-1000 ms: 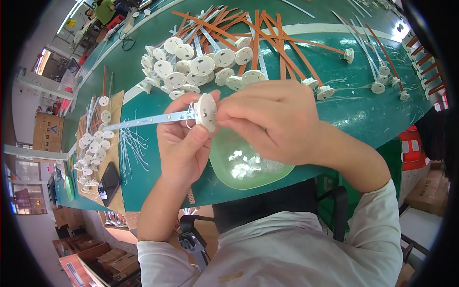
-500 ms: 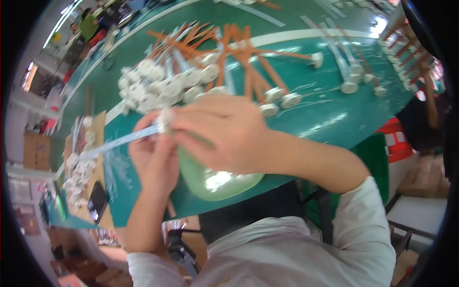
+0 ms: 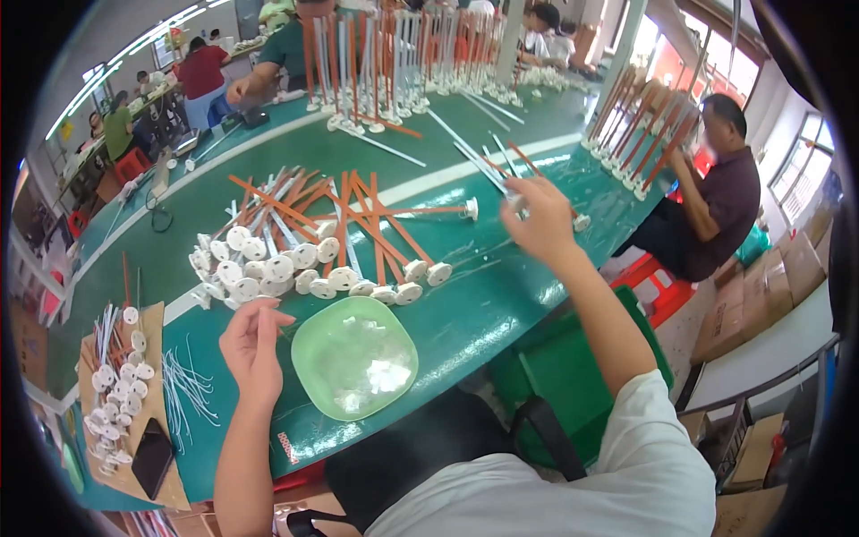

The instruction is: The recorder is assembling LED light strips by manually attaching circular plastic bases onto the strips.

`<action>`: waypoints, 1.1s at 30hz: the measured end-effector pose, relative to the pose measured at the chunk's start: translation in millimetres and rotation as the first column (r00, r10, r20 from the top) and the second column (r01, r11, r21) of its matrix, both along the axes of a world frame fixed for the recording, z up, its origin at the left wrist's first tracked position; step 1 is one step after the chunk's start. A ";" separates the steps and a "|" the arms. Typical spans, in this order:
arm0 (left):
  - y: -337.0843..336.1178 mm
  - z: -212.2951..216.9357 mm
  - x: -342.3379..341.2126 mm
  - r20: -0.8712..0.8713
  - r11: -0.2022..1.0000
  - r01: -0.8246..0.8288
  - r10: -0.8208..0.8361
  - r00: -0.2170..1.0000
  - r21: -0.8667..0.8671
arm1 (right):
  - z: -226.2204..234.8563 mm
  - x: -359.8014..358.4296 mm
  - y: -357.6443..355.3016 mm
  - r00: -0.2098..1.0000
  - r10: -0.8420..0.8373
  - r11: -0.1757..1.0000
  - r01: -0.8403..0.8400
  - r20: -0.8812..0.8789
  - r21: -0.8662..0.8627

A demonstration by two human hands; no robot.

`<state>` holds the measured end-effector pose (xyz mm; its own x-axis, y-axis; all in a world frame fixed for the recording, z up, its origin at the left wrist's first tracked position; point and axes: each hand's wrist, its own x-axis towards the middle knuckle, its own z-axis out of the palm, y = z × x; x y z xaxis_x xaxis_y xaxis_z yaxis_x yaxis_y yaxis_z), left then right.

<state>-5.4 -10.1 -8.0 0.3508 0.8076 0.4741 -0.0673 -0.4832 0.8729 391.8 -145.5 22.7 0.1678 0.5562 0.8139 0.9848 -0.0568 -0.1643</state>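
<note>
My left hand (image 3: pixel 253 349) is raised beside the green dish (image 3: pixel 304 380), with thumb and fingers drawn together; whatever is between them, if anything, is too small to tell. My right hand (image 3: pixel 543 224) reaches far to the right, its fingers curled at a small white round base (image 3: pixel 523 213) among pale and orange strips. Another white round base (image 3: pixel 581 222) shows just right of that hand. Beyond the dish lies a heap of white round bases (image 3: pixel 243 288) with orange and silver strips (image 3: pixel 394 233) fanned out behind.
Cardboard (image 3: pixel 170 465) at the left carries a phone (image 3: pixel 153 458) and more based strips, with thin white ties (image 3: pixel 190 385) alongside. Rows of upright strips (image 3: pixel 403 72) stand at the far side. One person (image 3: pixel 729 192) sits at the right; a green bin (image 3: pixel 573 358) is below the table edge.
My hands have parted: the right has gone far right to the strips there, the left has stayed near the dish. The silver strip with its white base is gone from my left hand.
</note>
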 end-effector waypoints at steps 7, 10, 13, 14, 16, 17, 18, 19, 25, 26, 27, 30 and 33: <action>3.7 -5.0 2.5 -0.104 0.998 -0.032 0.037 0.994 0.053 | -9.3 34.3 2.7 0.952 -0.303 0.913 0.303 0.045 -0.271; 1.9 -7.9 2.8 -0.118 0.995 -0.024 0.036 0.992 0.098 | -3.6 1.1 41.4 0.988 -0.127 0.952 0.148 0.092 -0.268; 2.0 -11.0 3.2 -0.132 0.990 -0.010 0.028 0.991 0.140 | -6.4 -22.9 74.7 0.943 0.075 0.942 0.040 0.325 -0.333; 1.6 -9.4 4.3 -0.138 0.987 -0.003 0.026 0.990 0.163 | -14.3 -15.7 87.5 0.920 0.027 0.842 0.190 0.391 -0.505; 0.3 -6.6 2.7 -0.136 0.985 -0.012 0.036 0.990 0.171 | -8.7 -21.5 92.2 0.839 0.006 0.741 0.362 0.544 -0.565; -0.7 -4.5 3.4 -0.136 0.984 -0.009 0.034 0.990 0.178 | -2.6 -18.4 84.3 0.837 0.014 0.743 0.358 0.548 -0.565; -1.6 -3.2 1.5 -0.134 0.981 -0.037 0.064 0.989 0.192 | 8.2 -22.5 77.2 0.831 -0.017 0.719 0.397 0.556 -0.571; -2.6 -1.6 0.8 -0.132 0.982 -0.052 0.077 0.988 0.181 | 18.9 -25.3 66.3 0.824 -0.053 0.689 0.439 0.564 -0.576; -4.1 -2.1 5.7 -0.133 0.973 -0.017 0.049 0.990 0.231 | 77.2 -25.9 13.3 0.891 -0.144 0.635 0.418 0.431 -0.650; -3.5 -2.0 5.5 -0.133 0.973 -0.025 0.057 0.990 0.230 | 83.6 -24.0 11.0 0.967 -0.103 0.686 0.240 0.235 -0.687; -2.8 -2.0 7.8 -0.119 0.978 0.002 0.023 0.993 0.211 | 91.1 -24.0 9.4 0.998 -0.053 0.725 0.060 0.032 -0.686; -1.6 -0.1 1.0 -0.146 0.976 0.173 -0.154 0.977 0.133 | 93.6 -72.4 19.8 0.722 -0.014 0.753 -0.447 -0.691 -0.483; -13.5 6.2 -8.3 -0.083 0.898 0.438 -0.440 0.894 -0.038 | 71.3 -142.4 36.9 0.251 0.197 0.668 -0.742 -0.948 -0.058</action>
<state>-13.7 -23.6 -1.8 0.7109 0.5699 0.4121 -0.1918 -0.4066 0.8932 249.4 -108.6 94.0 0.1353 0.9887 0.0640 0.1875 0.0379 -0.9815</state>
